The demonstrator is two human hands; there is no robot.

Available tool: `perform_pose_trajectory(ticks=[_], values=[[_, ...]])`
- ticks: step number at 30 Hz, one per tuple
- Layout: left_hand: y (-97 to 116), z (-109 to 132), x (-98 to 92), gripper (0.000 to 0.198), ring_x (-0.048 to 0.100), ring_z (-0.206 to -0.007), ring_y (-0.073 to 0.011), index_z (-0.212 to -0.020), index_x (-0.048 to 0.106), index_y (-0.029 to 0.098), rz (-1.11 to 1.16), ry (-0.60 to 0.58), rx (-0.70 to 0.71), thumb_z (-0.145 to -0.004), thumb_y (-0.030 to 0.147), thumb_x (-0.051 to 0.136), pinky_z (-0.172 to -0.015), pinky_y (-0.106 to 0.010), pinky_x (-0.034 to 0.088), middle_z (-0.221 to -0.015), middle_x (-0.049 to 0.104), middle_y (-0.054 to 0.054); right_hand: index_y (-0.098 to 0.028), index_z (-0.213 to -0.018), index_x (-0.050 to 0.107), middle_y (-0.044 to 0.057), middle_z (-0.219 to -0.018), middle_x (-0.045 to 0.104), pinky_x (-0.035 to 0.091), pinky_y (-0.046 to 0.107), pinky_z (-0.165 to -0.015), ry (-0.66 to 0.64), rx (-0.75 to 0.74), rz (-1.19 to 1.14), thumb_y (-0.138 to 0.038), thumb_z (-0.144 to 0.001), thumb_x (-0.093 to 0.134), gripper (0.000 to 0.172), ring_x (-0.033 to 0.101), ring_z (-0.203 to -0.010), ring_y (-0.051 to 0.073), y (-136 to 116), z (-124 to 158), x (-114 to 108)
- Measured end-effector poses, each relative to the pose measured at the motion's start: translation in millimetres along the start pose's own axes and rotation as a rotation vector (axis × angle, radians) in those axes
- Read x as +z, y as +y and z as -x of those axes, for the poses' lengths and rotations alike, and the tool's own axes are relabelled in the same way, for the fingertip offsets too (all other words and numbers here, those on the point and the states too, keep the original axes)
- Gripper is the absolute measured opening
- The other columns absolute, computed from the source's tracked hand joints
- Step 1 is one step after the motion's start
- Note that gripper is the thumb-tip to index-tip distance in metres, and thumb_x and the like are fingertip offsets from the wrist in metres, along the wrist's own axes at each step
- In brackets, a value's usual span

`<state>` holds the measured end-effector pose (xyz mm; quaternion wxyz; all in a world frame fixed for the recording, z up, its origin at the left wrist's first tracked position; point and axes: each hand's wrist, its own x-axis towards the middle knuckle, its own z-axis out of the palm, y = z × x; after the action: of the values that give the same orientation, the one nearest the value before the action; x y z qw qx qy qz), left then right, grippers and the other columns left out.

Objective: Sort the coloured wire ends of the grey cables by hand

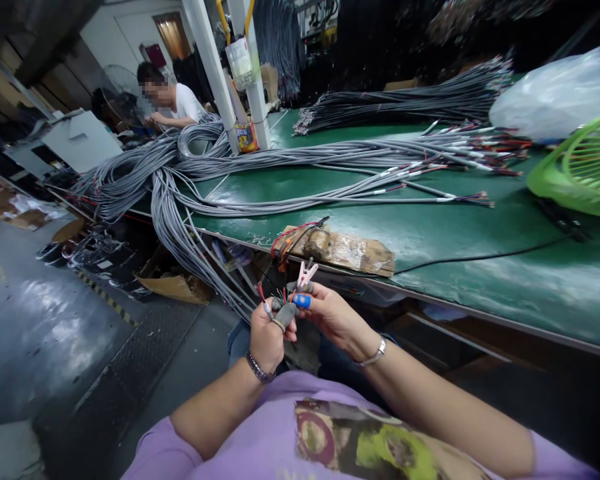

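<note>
The fingers of the left hand [267,339] are closed around a slim cable end [268,311], its pale sleeve sticking up beside the thumb with fine red wires [261,292] fanning from the tip. The fingers of the right hand [330,315] are drawn narrow and meet the left ones at more thin, hair-like strands [284,294]; whether they pinch a strand I cannot tell. Soft, matte grey finger cots [286,315] cover several fingertips, and a smooth blue band [301,301] wraps one right finger. A pale pink plastic clip [306,274], forked in shape, stands right above the right fingers; its support is unclear.

Just beyond the fingers, a rough wooden board [377,257] lies at the edge of the glossy green surface [445,230], wrapped in shiny, wrinkled clear film, with a knobbly brown lump on it. Behind and left of the fingers, smooth grey cables [195,267] spill over the edge in a thick, curving hank. Farther beyond, more lie lengthwise, near a dark, straight cable bundle [405,100]. Well to the right of the fingers are a ribbed lime-green plastic fan [580,167] and a crumpled, translucent bag [555,97]. A person in a white top [185,103] sits far off, beyond the cables.
</note>
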<state>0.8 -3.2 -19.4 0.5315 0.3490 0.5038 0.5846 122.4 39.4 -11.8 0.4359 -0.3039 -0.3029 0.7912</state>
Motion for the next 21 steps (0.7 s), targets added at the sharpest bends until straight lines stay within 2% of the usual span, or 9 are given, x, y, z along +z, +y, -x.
perform_pose_trajectory(ticks=[5, 8, 11, 14, 17, 21], values=[[-1.3, 1.5, 1.1, 0.031, 0.043, -0.035, -0.0045, -0.062, 0.052, 0.016, -0.018, 0.029, -0.005, -0.068, 0.041, 0.070, -0.035, -0.016, 0.033, -0.047, 0.054, 0.004, -0.016, -0.072, 0.064, -0.003, -0.062, 0.061, 0.039, 0.021, -0.051, 0.073, -0.061, 0.000, -0.019, -0.054, 0.083, 0.026, 0.050, -0.052, 0.007, 4.2, 0.0, 2.3], [-1.3, 1.5, 1.8, 0.033, 0.044, -0.035, -0.0044, -0.061, 0.051, 0.016, -0.006, 0.052, 0.001, -0.068, 0.041, 0.070, -0.036, -0.016, 0.033, -0.048, 0.054, 0.004, -0.016, -0.072, 0.064, -0.002, -0.065, 0.062, 0.038, 0.021, -0.051, 0.091, -0.078, -0.014, -0.018, -0.055, 0.082, 0.025, 0.050, -0.053, 0.007, 5.8, 1.7, 3.1], [0.9, 1.0, 2.0, 0.030, 0.043, -0.034, -0.0043, -0.063, 0.053, 0.016, 0.014, 0.040, 0.014, -0.068, 0.039, 0.070, -0.035, -0.016, 0.032, -0.047, 0.054, 0.004, -0.016, -0.075, 0.065, -0.001, -0.069, 0.064, 0.042, 0.022, -0.055, 0.052, -0.048, -0.030, -0.019, -0.058, 0.081, 0.023, 0.053, -0.056, 0.008, 5.9, 3.9, 2.2], [6.2, 0.3, 2.7, 0.027, 0.041, -0.034, -0.0044, -0.064, 0.054, 0.015, 0.042, 0.026, 0.033, -0.068, 0.037, 0.070, -0.033, -0.016, 0.031, -0.045, 0.053, 0.005, -0.017, -0.079, 0.066, 0.002, -0.077, 0.067, 0.047, 0.024, -0.061, 0.029, 0.023, -0.094, -0.031, -0.066, 0.077, 0.022, 0.058, -0.064, 0.010, 5.3, 2.6, -4.5], [13.5, 0.1, 5.5, 0.026, 0.041, -0.034, -0.0045, -0.065, 0.055, 0.015, 0.061, 0.022, 0.034, -0.068, 0.037, 0.069, -0.033, -0.016, 0.030, -0.045, 0.053, 0.004, -0.018, -0.079, 0.066, 0.005, -0.081, 0.068, 0.048, 0.024, -0.062, 0.053, 0.076, -0.174, -0.048, -0.076, 0.065, 0.030, 0.060, -0.067, 0.012, 2.7, -4.4, -15.0], [20.5, -0.5, 12.3, 0.028, 0.041, -0.034, -0.0047, -0.065, 0.055, 0.015, 0.073, 0.008, 0.017, -0.066, 0.039, 0.070, -0.033, -0.016, 0.030, -0.045, 0.053, 0.004, -0.020, -0.076, 0.065, 0.003, -0.077, 0.067, 0.048, 0.024, -0.061, 0.049, 0.065, -0.213, -0.052, -0.080, 0.061, 0.032, 0.059, -0.067, 0.013, -5.6, -17.1, -20.7]])
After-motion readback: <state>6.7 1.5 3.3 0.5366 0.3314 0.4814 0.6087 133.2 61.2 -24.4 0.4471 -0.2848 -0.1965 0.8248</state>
